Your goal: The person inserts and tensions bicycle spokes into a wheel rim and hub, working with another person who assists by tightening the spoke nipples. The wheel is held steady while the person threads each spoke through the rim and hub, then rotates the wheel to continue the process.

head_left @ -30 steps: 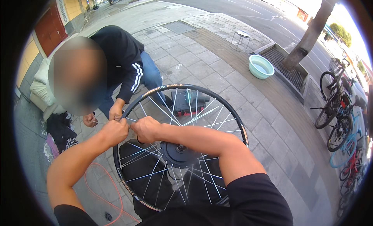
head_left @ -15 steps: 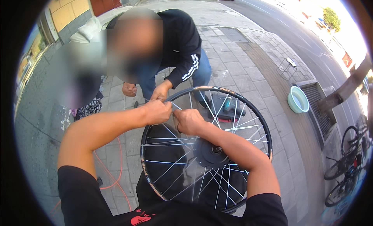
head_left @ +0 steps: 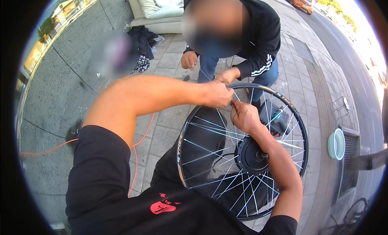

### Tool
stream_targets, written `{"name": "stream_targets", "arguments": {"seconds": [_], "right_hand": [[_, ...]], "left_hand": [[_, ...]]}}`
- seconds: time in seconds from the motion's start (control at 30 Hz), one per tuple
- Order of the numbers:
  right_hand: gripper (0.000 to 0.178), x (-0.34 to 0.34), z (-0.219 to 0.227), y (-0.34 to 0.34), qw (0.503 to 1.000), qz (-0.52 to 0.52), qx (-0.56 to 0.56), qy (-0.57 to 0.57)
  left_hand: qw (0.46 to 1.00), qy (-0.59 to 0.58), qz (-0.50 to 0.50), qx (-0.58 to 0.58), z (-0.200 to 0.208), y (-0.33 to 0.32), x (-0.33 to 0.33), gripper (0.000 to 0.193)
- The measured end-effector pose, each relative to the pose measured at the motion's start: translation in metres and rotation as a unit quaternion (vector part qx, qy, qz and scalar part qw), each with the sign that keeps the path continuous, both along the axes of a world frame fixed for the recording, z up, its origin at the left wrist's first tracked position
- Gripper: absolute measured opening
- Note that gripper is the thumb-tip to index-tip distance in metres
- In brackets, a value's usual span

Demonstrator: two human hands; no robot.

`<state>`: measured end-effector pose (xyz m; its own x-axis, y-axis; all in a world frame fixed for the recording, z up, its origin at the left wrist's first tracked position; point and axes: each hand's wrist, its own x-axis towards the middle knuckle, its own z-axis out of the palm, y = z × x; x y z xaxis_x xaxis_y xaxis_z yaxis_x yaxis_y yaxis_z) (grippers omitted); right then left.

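A spoked wheel with a black rim (head_left: 306,144) and a dark round hub (head_left: 251,155) stands tilted before me, over my legs. My left hand (head_left: 218,94) is closed at the rim's upper left edge; what its fingers grip is hidden. Just inside the rim, my right hand (head_left: 245,117) pinches a thin silver spoke, with its forearm passing over the wheel. Facing me, a person in a black jacket (head_left: 260,37) has one hand (head_left: 227,76) at the rim beside my left hand. That person's other hand (head_left: 189,60) holds a thin rod.
Behind the wheel, a dark tool case (head_left: 271,118) lies on the paving. An orange-red hose (head_left: 136,162) runs along the ground at left. A pale green basin (head_left: 336,144) stands by a grate at right. Dark clothes (head_left: 142,43) lie near a pale sofa (head_left: 157,23).
My view has turned left, so the wheel, the person and the basin sit further right in the picture. Both my hands stay closed at the same part of the rim.
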<state>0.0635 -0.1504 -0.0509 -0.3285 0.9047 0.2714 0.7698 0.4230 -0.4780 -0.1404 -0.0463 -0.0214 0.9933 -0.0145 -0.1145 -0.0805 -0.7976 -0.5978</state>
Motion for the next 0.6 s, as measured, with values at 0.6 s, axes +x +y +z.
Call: {"name": "stream_targets", "arguments": {"seconds": [0.6], "right_hand": [[0.022, 0.005, -0.007, 0.001, 1.0, -0.01, 0.003, 0.01]], "left_hand": [[1.0, -0.007, 0.002, -0.013, -0.012, 0.007, 0.004, 0.024]]}}
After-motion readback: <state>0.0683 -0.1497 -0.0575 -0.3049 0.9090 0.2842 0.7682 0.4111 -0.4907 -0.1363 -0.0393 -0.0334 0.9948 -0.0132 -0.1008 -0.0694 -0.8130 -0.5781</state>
